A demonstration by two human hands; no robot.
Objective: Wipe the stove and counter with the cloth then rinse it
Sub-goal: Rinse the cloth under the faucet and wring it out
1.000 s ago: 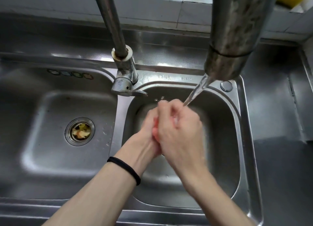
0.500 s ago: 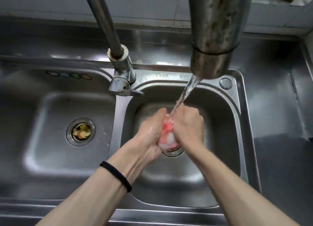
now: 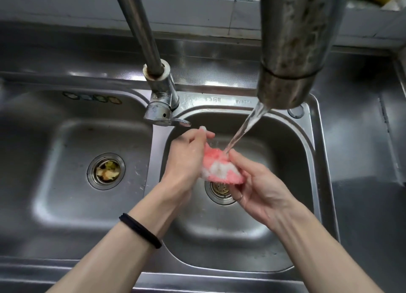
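A pink and white cloth [image 3: 219, 166] is stretched between both hands over the right sink basin [image 3: 283, 156]. My left hand [image 3: 186, 158] grips its left end, with a white tip sticking out above the fingers. My right hand [image 3: 261, 187] holds its right end from below, palm turned up. Water [image 3: 246, 128] runs from the tap spout [image 3: 287, 51] and lands on the cloth's top edge by my right fingertips. The stove is out of view.
The tap base and lever [image 3: 162, 103] stand on the divider between the basins. The left basin [image 3: 55, 161] has a drain [image 3: 106, 170] holding food scraps. The right drain [image 3: 219, 189] lies under the cloth. Steel counter [image 3: 362, 139] runs to the right.
The hands were pressed together squeezing the bunched cloth; they have since moved apart and spread the cloth out under the stream.
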